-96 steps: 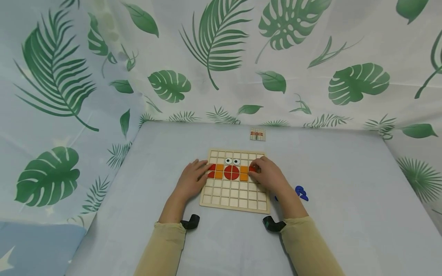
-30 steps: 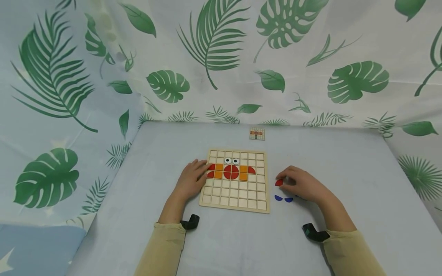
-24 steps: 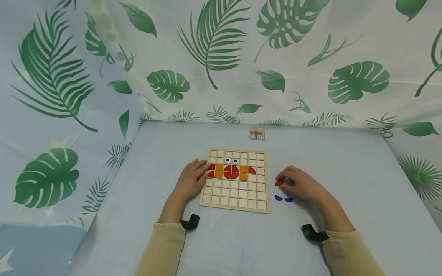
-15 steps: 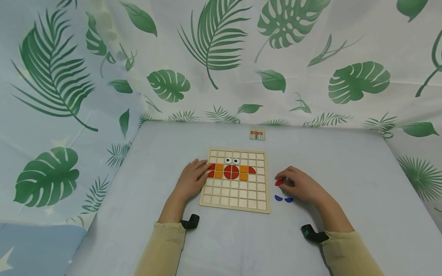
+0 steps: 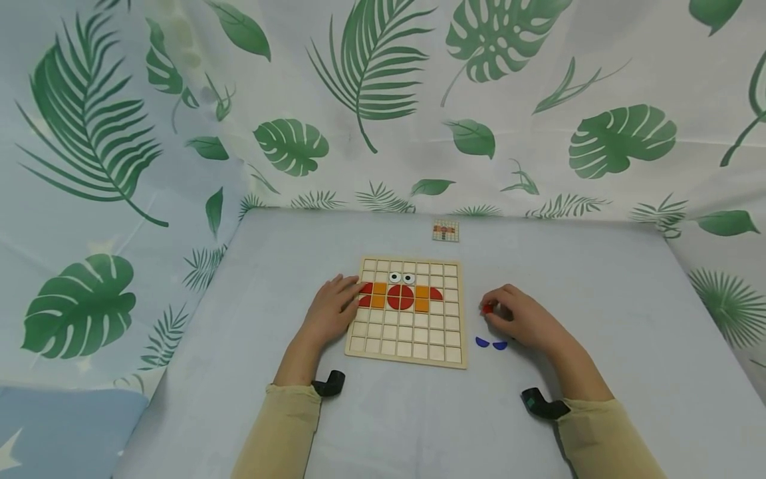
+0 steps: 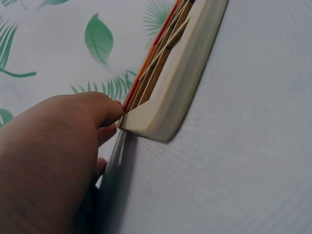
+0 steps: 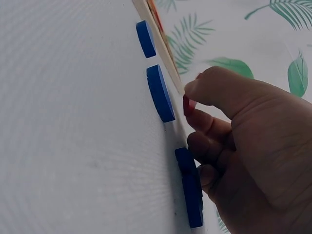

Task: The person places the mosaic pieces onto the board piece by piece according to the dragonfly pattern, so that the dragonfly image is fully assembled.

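A wooden grid board (image 5: 403,336) lies on the table in the head view, with red, orange and white eye pieces set in its upper squares. My left hand (image 5: 332,311) rests at the board's left edge, fingertips touching the rim beside the red pieces. To the right of the board, my right hand (image 5: 520,318) pinches a small red piece (image 5: 488,309) between thumb and fingers. In the right wrist view that red piece (image 7: 189,105) shows its edge, mostly covered by the fingertips. Two blue half-round pieces (image 5: 499,345) lie just below the right hand.
A small pattern card (image 5: 445,231) lies behind the board, near the back curtain (image 5: 383,166) printed with leaves. Further blue pieces (image 7: 191,187) lie beneath the right hand, hidden from the head view. A black wrist device (image 5: 541,404) sits on each wrist.
My right hand has moved off the board to the right, leaving a rounded red piece in a square. It has since taken another red piece and raised it slightly. My left hand stays put.
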Tool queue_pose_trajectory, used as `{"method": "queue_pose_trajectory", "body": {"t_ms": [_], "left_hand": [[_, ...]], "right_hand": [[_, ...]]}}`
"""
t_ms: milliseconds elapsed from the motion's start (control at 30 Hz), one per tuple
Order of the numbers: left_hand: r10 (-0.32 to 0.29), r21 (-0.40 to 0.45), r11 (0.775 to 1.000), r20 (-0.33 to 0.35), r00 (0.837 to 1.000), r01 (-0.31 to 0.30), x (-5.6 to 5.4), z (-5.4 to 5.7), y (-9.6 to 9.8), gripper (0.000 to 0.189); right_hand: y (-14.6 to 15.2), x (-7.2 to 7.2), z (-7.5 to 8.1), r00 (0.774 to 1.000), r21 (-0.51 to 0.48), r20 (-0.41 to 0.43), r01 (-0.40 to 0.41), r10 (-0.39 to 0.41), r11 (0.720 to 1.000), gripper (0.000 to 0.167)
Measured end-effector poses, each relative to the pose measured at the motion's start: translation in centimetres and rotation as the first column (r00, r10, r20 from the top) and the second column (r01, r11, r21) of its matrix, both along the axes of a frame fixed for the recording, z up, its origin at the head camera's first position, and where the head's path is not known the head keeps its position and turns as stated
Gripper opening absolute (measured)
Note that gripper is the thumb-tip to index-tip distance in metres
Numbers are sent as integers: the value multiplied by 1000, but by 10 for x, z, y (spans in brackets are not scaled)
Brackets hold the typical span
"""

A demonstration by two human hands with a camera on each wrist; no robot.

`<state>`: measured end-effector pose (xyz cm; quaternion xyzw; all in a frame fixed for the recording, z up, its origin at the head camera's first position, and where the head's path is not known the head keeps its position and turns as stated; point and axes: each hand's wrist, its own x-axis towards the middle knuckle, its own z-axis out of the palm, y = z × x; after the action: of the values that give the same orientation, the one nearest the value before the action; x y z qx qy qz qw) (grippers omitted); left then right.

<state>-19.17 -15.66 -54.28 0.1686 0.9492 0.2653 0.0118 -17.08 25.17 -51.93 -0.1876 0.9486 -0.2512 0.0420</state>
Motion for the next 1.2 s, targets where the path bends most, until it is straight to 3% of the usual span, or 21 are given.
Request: {"method": "queue_pose_trajectory", "body": {"t_ms": [367, 667, 1200], "left_hand": [[-3, -9, 1000, 9, 1000, 3, -1, -1, 0, 43], [-12, 8, 1000, -31, 999, 12, -1, -5, -1, 43], [-11, 14, 1000, -31, 999, 12, -3, -7, -1, 42]], "right_hand": [[2, -2, -1, 999, -6, 33, 27, -26, 1000, 12], [-1, -1, -1, 999, 11, 32, -1, 0, 1000, 31], [-1, -3, -7, 1000, 27, -3, -11, 11, 1000, 20]]}}
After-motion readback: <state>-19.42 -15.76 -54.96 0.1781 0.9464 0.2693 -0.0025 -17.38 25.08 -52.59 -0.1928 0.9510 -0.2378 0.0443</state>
